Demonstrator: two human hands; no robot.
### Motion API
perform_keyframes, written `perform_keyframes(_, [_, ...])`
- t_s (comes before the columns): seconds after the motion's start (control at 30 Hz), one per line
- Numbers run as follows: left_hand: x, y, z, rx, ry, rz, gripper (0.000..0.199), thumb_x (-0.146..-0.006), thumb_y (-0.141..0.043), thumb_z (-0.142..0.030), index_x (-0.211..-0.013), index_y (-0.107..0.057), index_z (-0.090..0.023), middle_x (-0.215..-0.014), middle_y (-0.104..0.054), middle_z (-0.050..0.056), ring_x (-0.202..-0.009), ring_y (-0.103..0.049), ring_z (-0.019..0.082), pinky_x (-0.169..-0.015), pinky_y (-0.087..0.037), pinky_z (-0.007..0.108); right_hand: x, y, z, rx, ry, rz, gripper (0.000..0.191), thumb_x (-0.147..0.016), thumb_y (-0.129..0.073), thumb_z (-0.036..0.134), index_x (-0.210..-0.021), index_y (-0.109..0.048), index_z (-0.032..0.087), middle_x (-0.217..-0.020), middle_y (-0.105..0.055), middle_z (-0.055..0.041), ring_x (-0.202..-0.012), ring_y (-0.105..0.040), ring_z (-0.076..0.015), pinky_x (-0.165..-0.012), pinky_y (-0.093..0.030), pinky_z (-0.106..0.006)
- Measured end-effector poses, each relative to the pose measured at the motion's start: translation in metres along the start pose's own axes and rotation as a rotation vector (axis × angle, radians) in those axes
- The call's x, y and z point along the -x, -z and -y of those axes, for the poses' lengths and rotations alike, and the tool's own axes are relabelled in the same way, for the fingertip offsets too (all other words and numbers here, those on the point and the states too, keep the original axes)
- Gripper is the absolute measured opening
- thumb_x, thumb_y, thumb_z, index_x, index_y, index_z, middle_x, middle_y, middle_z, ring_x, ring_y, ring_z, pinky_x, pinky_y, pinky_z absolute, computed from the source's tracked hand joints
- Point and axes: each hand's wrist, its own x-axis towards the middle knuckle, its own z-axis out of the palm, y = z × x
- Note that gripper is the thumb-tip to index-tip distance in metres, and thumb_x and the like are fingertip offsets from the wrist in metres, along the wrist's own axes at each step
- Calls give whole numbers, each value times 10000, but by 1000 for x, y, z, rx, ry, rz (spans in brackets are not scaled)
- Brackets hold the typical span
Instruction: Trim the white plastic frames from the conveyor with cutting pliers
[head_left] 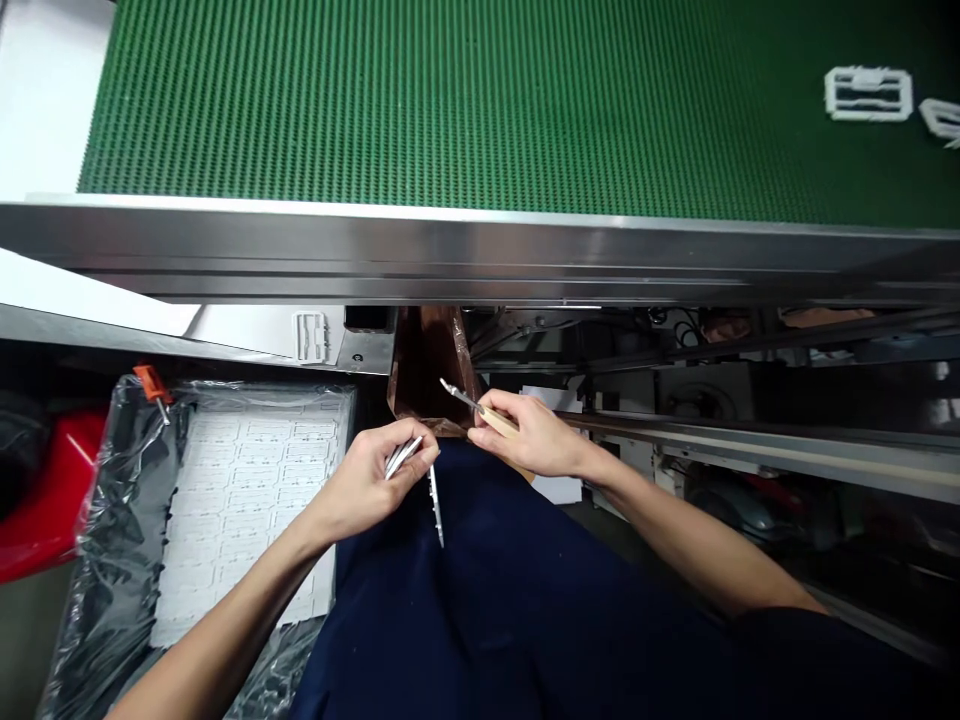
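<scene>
My left hand [384,466] pinches a few thin white plastic parts [403,456], seen edge-on, and one narrow white strip [436,508] hangs down below its fingertips. In my right hand [534,434] is a trimming knife [495,420] with a pale handle, its metal tip pointing up and to the left. Both hands are over my dark blue clothing, close to an open brown cardboard box [429,360] lined with clear plastic. The knife tip is in front of the box opening and apart from the white parts.
A green ribbed conveyor belt [420,100] with a metal side rail [480,255] runs across the top, carrying white frames [868,94] at right. At left, a plastic-lined crate [135,520] holds rows of white parts [247,500]; an orange-handled tool [152,388] lies at its rim. Another white frame [310,336] rests on the ledge.
</scene>
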Motion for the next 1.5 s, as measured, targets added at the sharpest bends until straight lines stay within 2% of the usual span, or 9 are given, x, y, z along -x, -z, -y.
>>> perform_keyframes(0.2, [-6, -3, 8, 132, 46, 17, 196, -873, -532, -346, -805, -553, -164, -788, -548, 19, -734, -495, 161, -691, -388, 275, -10, -42, 1, -598, 32, -21, 210, -752, -615, 309, -841, -484, 171, -726, -534, 21, -624, -513, -93, -597, -422, -223])
perform_keyframes(0.37, [-4, -7, 14, 222, 74, -4, 206, -883, -525, -341, -855, -599, -151, -859, -589, 43, -854, -543, 198, -798, -413, 312, -14, -48, 1, -798, 18, -21, 217, -726, -624, 261, -838, -461, 173, -685, -521, 32, -561, -480, -80, -550, -416, -220])
perform_keyframes(0.47, [1, -10, 20, 304, 136, 20, 253, -839, -595, -366, -985, -613, -160, -922, -622, 56, -886, -565, 213, -808, -438, 320, -14, -43, -4, -678, -23, -113, 217, -732, -623, 299, -812, -466, 172, -666, -514, 33, -571, -477, -84, -559, -398, -217])
perform_keyframes(0.63, [3, -14, 32, 501, 232, -54, 405, -739, -717, -329, -1091, -586, -179, -967, -641, 68, -816, -591, 189, -741, -468, 296, -10, -27, -20, -165, -90, -335, 267, -795, -555, 430, -869, -533, 174, -730, -563, 7, -653, -498, -110, -632, -376, -240])
perform_keyframes(0.73, [1, -16, 36, 662, 226, -68, 339, -792, -659, -348, -1079, -592, -181, -957, -652, 70, -746, -586, 157, -690, -461, 269, -1, -19, -22, 7, -10, -257, 265, -814, -538, 410, -963, -541, 191, -782, -574, 8, -655, -492, -107, -639, -368, -238])
perform_keyframes(0.9, [-3, -19, 34, 641, 146, 94, 514, -634, -795, -347, -1090, -625, -181, -939, -654, 52, -751, -568, 159, -686, -446, 245, 8, -26, -15, -40, 77, -169, 230, -828, -528, 385, -951, -518, 191, -745, -547, 23, -626, -479, -96, -601, -368, -215])
perform_keyframes(1.03, [-9, -20, 34, 656, 187, 31, 403, -736, -714, -340, -1093, -647, -165, -909, -679, 71, -778, -589, 171, -680, -463, 228, 7, -32, -18, -41, 82, -201, 202, -838, -517, 350, -962, -515, 191, -762, -565, 17, -639, -496, -98, -613, -385, -214])
perform_keyframes(1.2, [-13, -16, 40, 977, 252, -42, 428, -792, -618, -450, -1069, -671, -128, -949, -700, 120, -664, -618, 170, -552, -512, 230, 11, -17, -29, 174, 184, -257, 204, -833, -511, 277, -1010, -547, 181, -887, -580, -32, -710, -511, -112, -686, -401, -229])
perform_keyframes(1.5, [-11, -16, 40, 1024, 214, -5, 432, -794, -635, -439, -1048, -680, -93, -915, -708, 141, -608, -626, 160, -519, -515, 208, 9, 3, -27, 605, 308, -174, 229, -797, -505, 268, -995, -576, 177, -816, -571, -32, -725, -510, -149, -687, -352, -267])
